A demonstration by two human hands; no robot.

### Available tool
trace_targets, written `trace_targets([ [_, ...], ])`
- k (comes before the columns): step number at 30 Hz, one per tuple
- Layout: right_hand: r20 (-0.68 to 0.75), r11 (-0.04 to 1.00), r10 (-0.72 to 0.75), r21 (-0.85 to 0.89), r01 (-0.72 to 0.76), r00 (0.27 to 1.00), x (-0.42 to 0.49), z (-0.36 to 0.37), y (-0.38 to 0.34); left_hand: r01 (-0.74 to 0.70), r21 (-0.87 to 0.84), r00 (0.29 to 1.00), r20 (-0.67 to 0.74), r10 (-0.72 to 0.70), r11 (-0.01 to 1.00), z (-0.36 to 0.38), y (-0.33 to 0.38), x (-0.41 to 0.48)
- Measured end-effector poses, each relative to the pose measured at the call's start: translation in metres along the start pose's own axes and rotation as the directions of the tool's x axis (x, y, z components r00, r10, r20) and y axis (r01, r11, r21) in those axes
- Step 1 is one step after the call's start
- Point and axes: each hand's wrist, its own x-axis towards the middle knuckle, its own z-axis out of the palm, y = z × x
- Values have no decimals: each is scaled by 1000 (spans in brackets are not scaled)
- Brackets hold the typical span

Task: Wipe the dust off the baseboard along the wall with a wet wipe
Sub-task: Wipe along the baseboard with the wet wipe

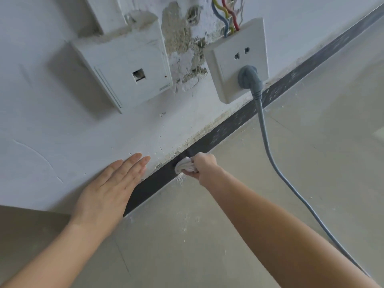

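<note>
Wet wipe (184,165): white, bunched, pressed against dark baseboard (226,129) at the wall's foot, gripped in right hand (202,166). Left hand (112,181): open, fingers flat on white wall (62,142). Grey plug (248,76) in socket (239,59) above; cable trails over floor (207,235).

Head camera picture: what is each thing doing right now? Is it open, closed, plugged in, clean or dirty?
Left hand: open, flat against the wall.
Right hand: closed around the wet wipe.
Wet wipe: bunched up, pressed on the baseboard.
Baseboard: dusty past the wipe, darker and cleaner near the left hand.
Plug: plugged into the socket.
Socket: upper holes empty.
Coloured wires: bare, hanging out above the socket.
Floor: speckled with dust.
</note>
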Motion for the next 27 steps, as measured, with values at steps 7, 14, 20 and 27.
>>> trace_targets([
  [7,-111,998,-64,-4,64,992,-22,-45,3,-37,-140,999,-42,31,989,-11,3,48],
  [14,13,865,-139,-485,127,990,-84,-95,-16,-197,-83,977,62,203,977,-43,19,141],
  [20,-60,746,-135,-663,61,989,-150,-136,-100,-210,-182,952,186,244,960,-61,0,173],
  [27,-240,763,-354,-633,131,904,-184,-146,-176,-197,-228,929,267,256,953,-86,-9,176],
])
